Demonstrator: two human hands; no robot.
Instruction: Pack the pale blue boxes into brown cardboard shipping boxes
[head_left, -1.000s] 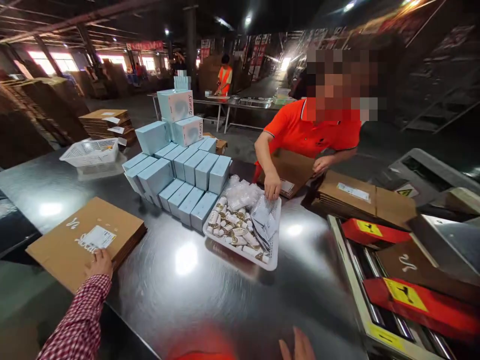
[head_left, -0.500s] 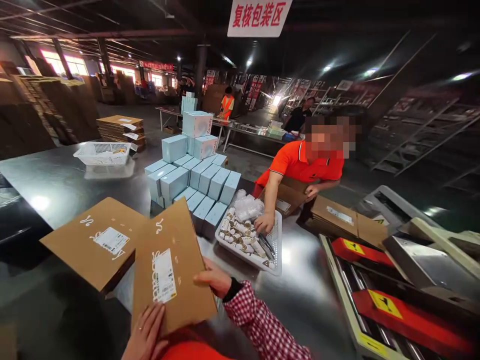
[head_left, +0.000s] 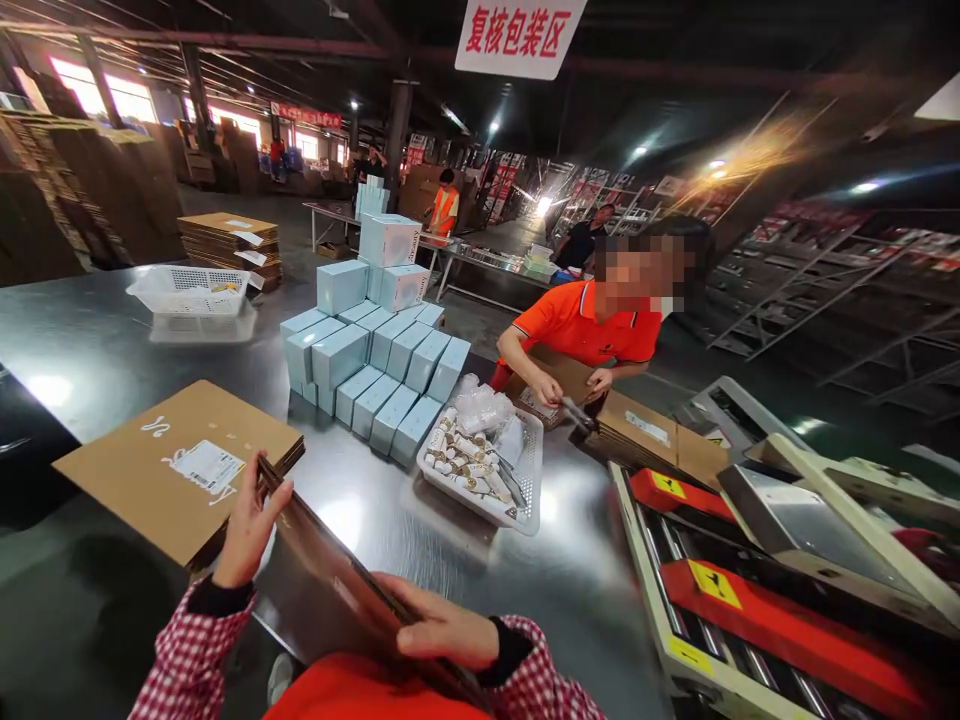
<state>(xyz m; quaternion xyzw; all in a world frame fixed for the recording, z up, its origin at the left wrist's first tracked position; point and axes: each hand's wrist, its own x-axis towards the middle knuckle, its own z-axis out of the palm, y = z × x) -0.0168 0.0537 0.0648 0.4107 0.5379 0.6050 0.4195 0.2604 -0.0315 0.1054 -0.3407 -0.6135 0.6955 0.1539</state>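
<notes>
A flat, folded cardboard box (head_left: 341, 570) is tipped up nearly on edge in front of me, its edge towards the table. My left hand (head_left: 251, 525) grips its far left end, thumb over the edge. My right hand (head_left: 442, 620) is wrapped round its near right part, thumb on top. To the left lies a stack of flat cardboard boxes (head_left: 172, 450) with a white label on the top one. Beyond my hands stands a white basket (head_left: 531, 480) holding small white tubes and clear plastic wrap.
Pale blue boxes (head_left: 349, 360) are piled mid-table. Another white basket (head_left: 191, 290) stands at the far left. Across the table, a co-worker in an orange shirt (head_left: 592, 325) holds a dark tool near flat cartons (head_left: 637, 420). A roller machine (head_left: 720, 580) with red parts borders the right side.
The flat box has turned from facing me to nearly edge-on, and my left hand has moved up to its far end. The co-worker's hand has left the basket with a dark tool.
</notes>
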